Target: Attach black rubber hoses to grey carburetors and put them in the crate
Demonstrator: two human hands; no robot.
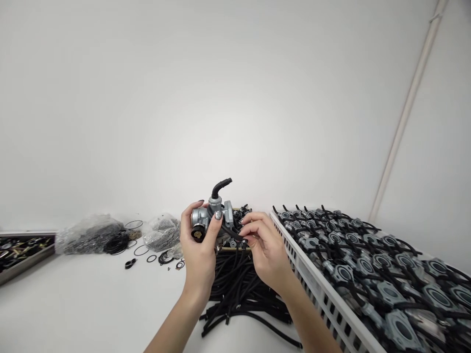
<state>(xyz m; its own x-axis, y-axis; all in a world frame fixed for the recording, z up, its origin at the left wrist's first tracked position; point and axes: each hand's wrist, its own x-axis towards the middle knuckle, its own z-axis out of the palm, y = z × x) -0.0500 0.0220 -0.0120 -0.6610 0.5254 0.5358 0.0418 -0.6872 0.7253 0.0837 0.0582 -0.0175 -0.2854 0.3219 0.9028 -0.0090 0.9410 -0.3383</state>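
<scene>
A silvery carburetor (199,216) with a bent black rubber boot (220,187) on top is gripped in my left hand (200,250), thumb across its front. A round black knob with a brassy centre faces me at its lower left. My right hand (265,245) pinches the end of a black rubber hose (232,235) that runs along the carburetor's lower right side. Whether the hose's other end is joined to the body is hidden behind my left thumb. Below both hands lies a heap of loose black hoses (239,279) on the white table (147,304).
At right, a white plastic crate (324,289) holds rows of carburetors with black hoses. Left of my hands lie plastic bags (88,234) of small parts and several black rings (151,258). A metal tray (29,267) of brassy parts sits far left. A white wall rises behind.
</scene>
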